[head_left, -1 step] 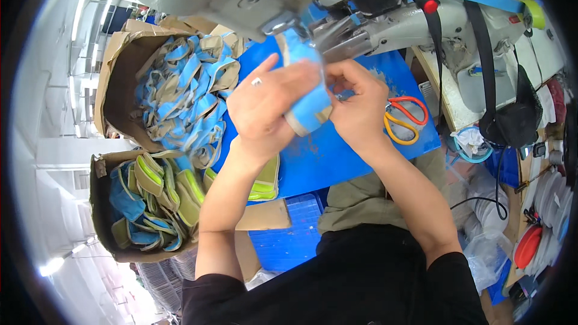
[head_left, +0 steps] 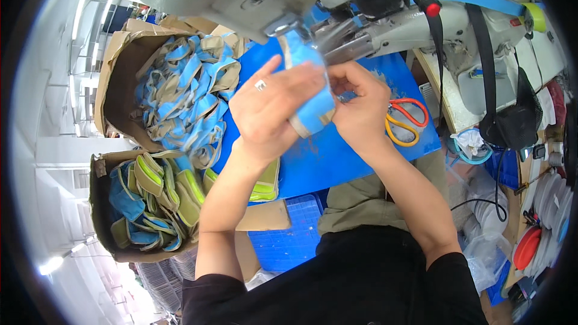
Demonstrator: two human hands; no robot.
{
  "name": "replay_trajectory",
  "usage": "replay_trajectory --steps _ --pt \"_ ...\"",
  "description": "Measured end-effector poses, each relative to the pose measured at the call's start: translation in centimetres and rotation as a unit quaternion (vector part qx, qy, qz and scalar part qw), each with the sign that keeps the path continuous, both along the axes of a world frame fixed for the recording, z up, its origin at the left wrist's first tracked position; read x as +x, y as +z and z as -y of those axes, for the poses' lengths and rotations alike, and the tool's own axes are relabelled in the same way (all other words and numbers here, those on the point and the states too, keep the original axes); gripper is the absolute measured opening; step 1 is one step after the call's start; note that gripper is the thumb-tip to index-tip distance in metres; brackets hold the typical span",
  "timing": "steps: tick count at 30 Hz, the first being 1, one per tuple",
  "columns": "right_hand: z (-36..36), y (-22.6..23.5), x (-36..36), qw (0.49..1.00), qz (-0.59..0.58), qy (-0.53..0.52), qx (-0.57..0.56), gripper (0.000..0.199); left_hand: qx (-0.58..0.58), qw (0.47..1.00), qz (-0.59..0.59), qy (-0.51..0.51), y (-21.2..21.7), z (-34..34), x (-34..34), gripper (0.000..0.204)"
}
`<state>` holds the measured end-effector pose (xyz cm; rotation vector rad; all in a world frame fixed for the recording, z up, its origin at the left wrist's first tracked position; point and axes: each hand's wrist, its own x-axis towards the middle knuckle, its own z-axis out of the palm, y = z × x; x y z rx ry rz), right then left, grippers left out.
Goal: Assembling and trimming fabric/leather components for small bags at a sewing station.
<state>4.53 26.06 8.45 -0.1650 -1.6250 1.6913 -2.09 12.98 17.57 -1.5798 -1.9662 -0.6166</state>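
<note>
My left hand (head_left: pixel 271 108), a ring on one finger, wraps over a blue and tan fabric piece (head_left: pixel 312 111) held up at the needle end of a grey industrial sewing machine (head_left: pixel 373 12). From the other side, my right hand (head_left: pixel 361 108) pinches the same piece, fingers closed on its edge. Both hands hover above a blue work surface (head_left: pixel 337 162). The part of the piece under my left palm is hidden.
Scissors with orange and yellow handles (head_left: pixel 406 121) lie on the blue surface, right of my right hand. Left stand two open cardboard boxes: one with blue and tan pieces (head_left: pixel 180 90), one with green-edged pieces (head_left: pixel 150 204). A blue crate (head_left: pixel 289 234) sits below.
</note>
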Motion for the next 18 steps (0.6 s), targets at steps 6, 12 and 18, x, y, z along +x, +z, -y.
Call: replay_trajectory --steps 6,12,18 --pt "-1.1 1.2 -0.2 0.996 0.019 0.042 -0.081 0.016 -0.026 0.999 -0.046 -0.004 0.1 -0.9 -0.4 0.022" --pt "-1.6 2.7 0.1 0.985 0.047 0.078 -0.148 0.014 0.017 1.000 -0.017 0.018 -0.4 -0.9 -0.8 0.023" --pt "-0.7 2.0 -0.1 0.985 0.018 0.057 -0.159 0.014 0.124 0.978 0.165 0.007 -1.2 0.0 -1.1 0.032"
